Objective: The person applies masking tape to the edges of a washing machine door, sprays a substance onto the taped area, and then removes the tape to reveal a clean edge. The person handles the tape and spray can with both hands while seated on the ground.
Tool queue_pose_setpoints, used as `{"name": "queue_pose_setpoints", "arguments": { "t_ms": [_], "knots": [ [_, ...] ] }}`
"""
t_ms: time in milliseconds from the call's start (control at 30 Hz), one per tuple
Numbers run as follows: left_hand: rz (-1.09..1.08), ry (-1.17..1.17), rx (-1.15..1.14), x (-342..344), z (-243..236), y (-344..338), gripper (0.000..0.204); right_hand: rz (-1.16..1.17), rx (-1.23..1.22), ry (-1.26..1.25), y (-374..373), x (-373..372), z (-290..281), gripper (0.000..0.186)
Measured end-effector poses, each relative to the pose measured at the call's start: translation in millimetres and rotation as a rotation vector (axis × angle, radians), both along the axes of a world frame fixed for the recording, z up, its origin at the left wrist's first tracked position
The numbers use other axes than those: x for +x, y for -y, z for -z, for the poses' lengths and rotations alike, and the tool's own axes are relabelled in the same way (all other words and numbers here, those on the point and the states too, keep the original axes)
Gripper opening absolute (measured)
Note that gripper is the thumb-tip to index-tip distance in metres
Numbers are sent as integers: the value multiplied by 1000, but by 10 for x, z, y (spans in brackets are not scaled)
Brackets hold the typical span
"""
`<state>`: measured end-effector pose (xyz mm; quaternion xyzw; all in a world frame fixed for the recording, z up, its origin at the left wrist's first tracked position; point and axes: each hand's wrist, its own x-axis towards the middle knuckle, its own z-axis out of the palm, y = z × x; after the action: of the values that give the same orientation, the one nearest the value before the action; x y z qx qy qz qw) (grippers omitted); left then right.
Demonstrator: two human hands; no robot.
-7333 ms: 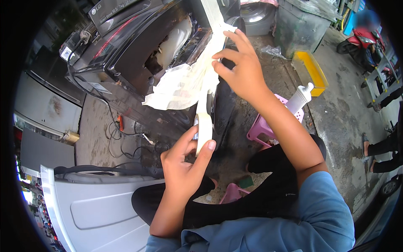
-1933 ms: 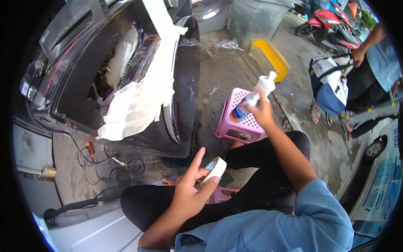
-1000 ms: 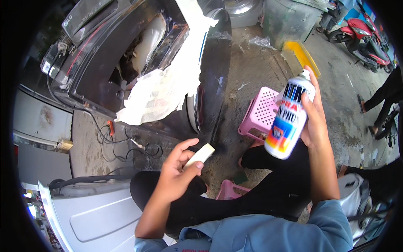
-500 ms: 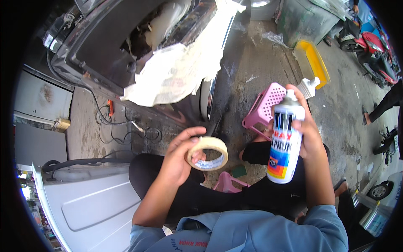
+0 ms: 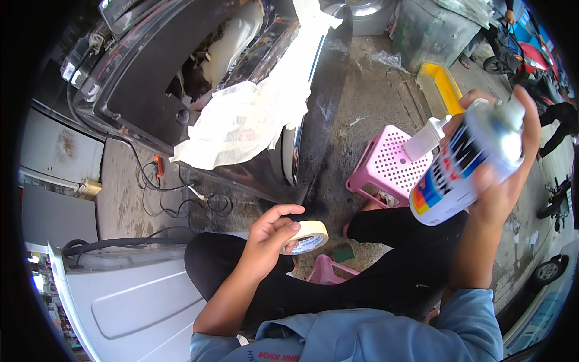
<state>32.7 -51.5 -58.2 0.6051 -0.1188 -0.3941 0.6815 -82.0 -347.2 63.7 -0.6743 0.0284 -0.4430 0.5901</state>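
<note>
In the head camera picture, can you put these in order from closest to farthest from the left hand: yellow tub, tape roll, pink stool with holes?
1. Tape roll: held in the left hand.
2. Pink stool with holes: ahead, to the right.
3. Yellow tub: farthest, beyond that stool.

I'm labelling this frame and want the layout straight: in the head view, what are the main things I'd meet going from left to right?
White panel → left hand → tape roll → perforated pink stool → spray can → car wheel.
</note>
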Motion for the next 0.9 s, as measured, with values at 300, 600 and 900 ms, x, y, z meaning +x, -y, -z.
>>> {"name": "queue_pose_setpoints", "arguments": {
  "t_ms": [300,600,900],
  "knots": [
    [110,103,32,-47,70,12,31,-289,-552,48,-393,-32,88,75],
    [198,196,48,-116,156,-18,37,-279,-746,-50,-403,113,-288,75],
    [217,230,118,-80,27,-103,38,-5,-229,-178,-2,521,-253,82]
  ]
}}
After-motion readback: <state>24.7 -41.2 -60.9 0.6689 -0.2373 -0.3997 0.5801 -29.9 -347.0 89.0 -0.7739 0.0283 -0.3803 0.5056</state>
